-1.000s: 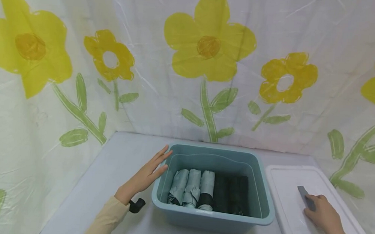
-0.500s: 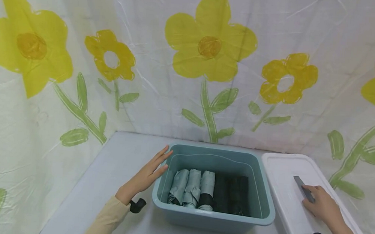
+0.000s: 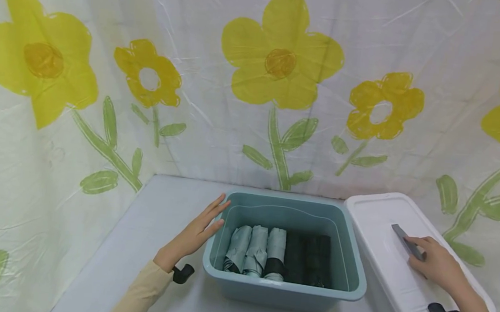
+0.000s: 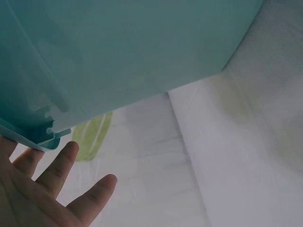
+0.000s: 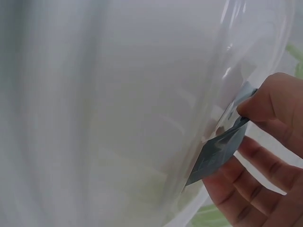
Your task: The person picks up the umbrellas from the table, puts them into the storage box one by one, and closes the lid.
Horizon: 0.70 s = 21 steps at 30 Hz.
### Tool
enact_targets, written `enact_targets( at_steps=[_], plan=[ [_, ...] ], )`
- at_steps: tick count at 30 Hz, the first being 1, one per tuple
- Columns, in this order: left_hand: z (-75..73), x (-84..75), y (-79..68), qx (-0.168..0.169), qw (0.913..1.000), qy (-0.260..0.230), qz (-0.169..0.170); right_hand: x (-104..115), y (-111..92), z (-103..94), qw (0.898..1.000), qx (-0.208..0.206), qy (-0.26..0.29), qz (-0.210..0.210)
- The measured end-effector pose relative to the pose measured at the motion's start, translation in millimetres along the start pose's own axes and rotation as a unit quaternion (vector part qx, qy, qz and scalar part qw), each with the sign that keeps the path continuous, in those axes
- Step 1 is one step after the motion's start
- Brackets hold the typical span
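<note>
An open blue-green plastic bin (image 3: 281,299) stands on the table. At its left rim my left hand (image 3: 192,236) rests with fingers straight and spread; in the left wrist view the fingertips (image 4: 71,149) lie by the underside of the rim. To the right of the bin, a white lid (image 3: 380,214) is held tilted, its left edge close to the bin's right rim. My right hand (image 3: 440,265) pinches the grey handle (image 3: 401,233) in the middle of this lid. The right wrist view shows thumb and fingers curled round that handle (image 5: 220,149).
Inside the bin, three rolled light-blue bundles (image 3: 257,249) lie side by side on the left, with dark rolled bundles (image 3: 308,257) to their right. A white curtain (image 3: 197,136) with painted yellow flowers hangs behind the light grey table (image 3: 174,189).
My right hand has lifted the white lid by its handle off the table, tilting it and bringing it left towards the bin. The left hand and bin have stayed put.
</note>
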<state>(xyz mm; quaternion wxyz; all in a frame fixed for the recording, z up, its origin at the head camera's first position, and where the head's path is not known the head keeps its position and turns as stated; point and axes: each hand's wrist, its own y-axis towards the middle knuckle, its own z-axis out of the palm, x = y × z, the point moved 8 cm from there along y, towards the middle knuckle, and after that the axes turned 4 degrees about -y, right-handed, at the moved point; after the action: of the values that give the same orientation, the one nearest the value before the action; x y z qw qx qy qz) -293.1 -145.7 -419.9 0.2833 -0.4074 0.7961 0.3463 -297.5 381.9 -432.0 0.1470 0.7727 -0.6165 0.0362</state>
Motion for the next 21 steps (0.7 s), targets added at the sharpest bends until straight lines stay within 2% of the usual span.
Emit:
enact_targets(
  at_steps=[2,8,10,17,21],
  plan=[
    [1.5,9.3,0.6,0.001,1.0,0.005,0.001,1,0,-4.6,1.0,-0.008,-0.001,-0.006],
    [0.9,8.1,-0.2,0.002,0.9999,0.01,-0.002,7,0,-24.0,0.998,-0.046,-0.001,-0.04],
    [0.3,3.3,-0.7,0.001,1.0,0.008,-0.002,11,1,-31.1,0.996,-0.062,0.0,-0.057],
    [-5.2,-29.1,-1.9,0.012,0.9999,-0.009,-0.004,22,4,-50.7,0.988,-0.09,0.016,-0.123],
    [-6.1,-33.0,-2.3,0.014,0.9999,-0.009,-0.004,28,5,-59.8,0.986,-0.084,0.016,-0.144]
  ],
)
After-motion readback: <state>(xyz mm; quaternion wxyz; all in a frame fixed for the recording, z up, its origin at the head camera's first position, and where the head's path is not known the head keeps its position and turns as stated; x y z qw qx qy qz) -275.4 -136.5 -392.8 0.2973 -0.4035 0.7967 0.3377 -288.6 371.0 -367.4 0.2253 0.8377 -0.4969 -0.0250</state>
